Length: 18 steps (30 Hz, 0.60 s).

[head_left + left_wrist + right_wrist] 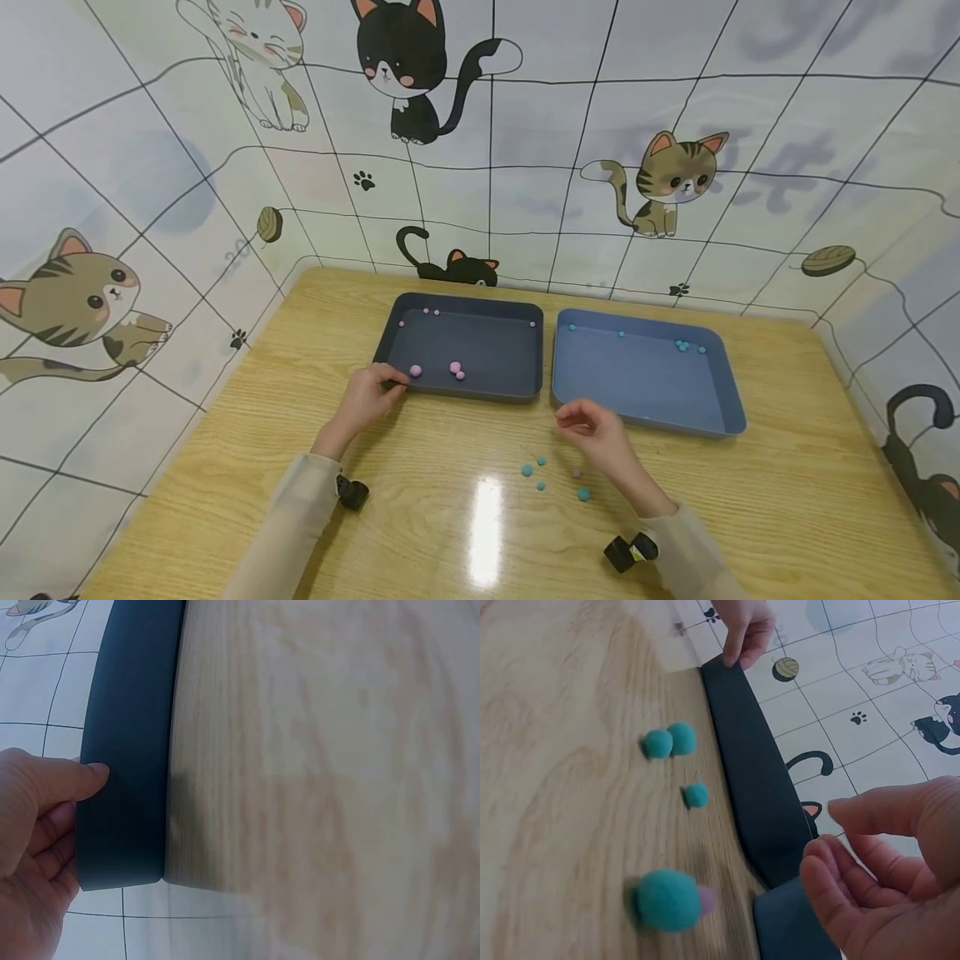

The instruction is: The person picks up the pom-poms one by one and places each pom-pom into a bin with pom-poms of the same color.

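My left hand (367, 396) pinches the front left rim of a dark grey tray (498, 346), its thumb on the outer wall in the left wrist view. Several pink pom-poms (455, 367) of different sizes lie inside. My right hand (596, 433) is near the front left corner of a blue tray (622, 371), which holds several small teal pom-poms (682, 346). In the right wrist view its thumb and loosely bent fingers are apart with nothing between them. On the table below it lie several teal pom-poms (670, 901) and one pink pom-pom (706, 898), partly hidden there by the biggest teal one.
Both trays stand side by side towards the back of a wooden table (420, 517). A cat-patterned sheet (525, 183) rises behind and at the sides. Each wrist wears a small black camera (352, 492).
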### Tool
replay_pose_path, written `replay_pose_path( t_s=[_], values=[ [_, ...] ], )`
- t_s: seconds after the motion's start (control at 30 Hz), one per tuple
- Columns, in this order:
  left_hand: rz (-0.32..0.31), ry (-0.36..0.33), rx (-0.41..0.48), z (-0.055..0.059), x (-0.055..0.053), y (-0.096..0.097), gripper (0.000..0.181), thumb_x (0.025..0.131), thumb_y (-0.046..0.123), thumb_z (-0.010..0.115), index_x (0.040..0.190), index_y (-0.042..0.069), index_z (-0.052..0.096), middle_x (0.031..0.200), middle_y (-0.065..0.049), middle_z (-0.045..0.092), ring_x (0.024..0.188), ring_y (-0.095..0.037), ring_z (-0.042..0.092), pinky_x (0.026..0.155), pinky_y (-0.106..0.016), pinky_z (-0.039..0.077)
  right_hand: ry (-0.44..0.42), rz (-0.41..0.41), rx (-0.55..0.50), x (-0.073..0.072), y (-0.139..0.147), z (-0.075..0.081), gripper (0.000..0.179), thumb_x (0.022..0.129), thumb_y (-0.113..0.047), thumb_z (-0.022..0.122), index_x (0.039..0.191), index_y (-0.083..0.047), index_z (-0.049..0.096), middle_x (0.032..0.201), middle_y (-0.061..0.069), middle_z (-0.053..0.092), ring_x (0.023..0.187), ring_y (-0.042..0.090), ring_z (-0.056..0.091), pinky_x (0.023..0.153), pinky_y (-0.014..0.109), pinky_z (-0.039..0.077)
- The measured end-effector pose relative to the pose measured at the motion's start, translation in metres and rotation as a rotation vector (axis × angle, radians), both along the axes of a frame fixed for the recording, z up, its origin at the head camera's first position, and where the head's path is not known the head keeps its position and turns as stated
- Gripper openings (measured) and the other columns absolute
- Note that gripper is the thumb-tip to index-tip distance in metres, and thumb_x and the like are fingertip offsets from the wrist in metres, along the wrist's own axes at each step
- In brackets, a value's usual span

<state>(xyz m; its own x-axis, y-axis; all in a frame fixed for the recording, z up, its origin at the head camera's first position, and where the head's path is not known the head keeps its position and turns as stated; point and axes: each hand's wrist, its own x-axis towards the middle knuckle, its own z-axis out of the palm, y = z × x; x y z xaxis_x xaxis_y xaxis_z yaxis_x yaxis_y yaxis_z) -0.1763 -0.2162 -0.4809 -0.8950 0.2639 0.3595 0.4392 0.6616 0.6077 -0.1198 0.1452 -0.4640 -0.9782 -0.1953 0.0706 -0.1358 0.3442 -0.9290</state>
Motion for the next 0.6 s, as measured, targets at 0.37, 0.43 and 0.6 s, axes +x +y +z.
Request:
replay_pose_path(
  t_s=[0.37,0.43,0.6],
  values=[
    [0.004,-0.004,-0.006,0.000,0.000,0.001,0.010,0.075,-0.008,0.072,0.082,0.000,0.072,0.081,-0.009,0.068,0.078,-0.024,0.063,0.062,-0.031,0.051,-0.059,0.026,0.098,0.014,0.013,-0.010,0.020,0.077,0.011,0.067,0.095,0.005,0.063,0.091,0.015,0.066,0.082,0.024,0.063,0.072,0.025,0.053],
    [0.003,-0.003,-0.007,0.001,0.001,0.001,0.010,0.076,-0.007,0.072,0.082,0.000,0.072,0.081,-0.009,0.068,0.078,-0.023,0.063,0.062,-0.031,0.051,-0.051,0.035,0.087,0.016,0.015,-0.011,0.020,0.076,0.012,0.067,0.095,0.006,0.062,0.090,0.016,0.065,0.082,0.026,0.063,0.070,0.025,0.053],
    [0.004,-0.002,-0.011,0.002,0.001,0.002,0.010,0.076,-0.007,0.071,0.082,0.000,0.072,0.081,-0.009,0.068,0.077,-0.023,0.063,0.061,-0.031,0.051,-0.067,0.056,0.091,0.020,0.018,-0.013,0.022,0.075,0.015,0.065,0.094,0.005,0.061,0.089,0.015,0.063,0.082,0.028,0.062,0.069,0.024,0.053]
  ],
)
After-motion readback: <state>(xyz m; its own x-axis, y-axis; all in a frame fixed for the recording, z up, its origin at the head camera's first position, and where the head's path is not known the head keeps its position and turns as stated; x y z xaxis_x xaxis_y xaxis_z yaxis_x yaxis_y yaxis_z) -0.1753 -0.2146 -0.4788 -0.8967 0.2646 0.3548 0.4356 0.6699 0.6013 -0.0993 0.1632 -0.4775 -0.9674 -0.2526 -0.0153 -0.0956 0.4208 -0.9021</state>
